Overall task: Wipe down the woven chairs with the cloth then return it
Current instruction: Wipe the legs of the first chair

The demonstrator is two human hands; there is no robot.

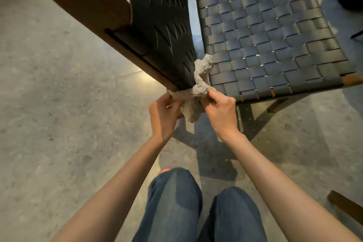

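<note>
While the left hand (pixel 164 113) pinches one end of the crumpled beige terry cloth (pixel 198 89) drawn against the near corner of the wooden-framed black woven chair back (pixel 161 31) and the right hand (pixel 221 109) pinches its other end beside that corner, wiping seems under way, next needing taut pulls.

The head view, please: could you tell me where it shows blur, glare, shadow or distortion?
In the head view, the wooden chair frame is smeared at top left; a warm glare spot sits on the floor near it; the woven seat casts dark shadows underneath; the cloth, left hand and right hand look sharp; the wide lens bows the edges.
</note>
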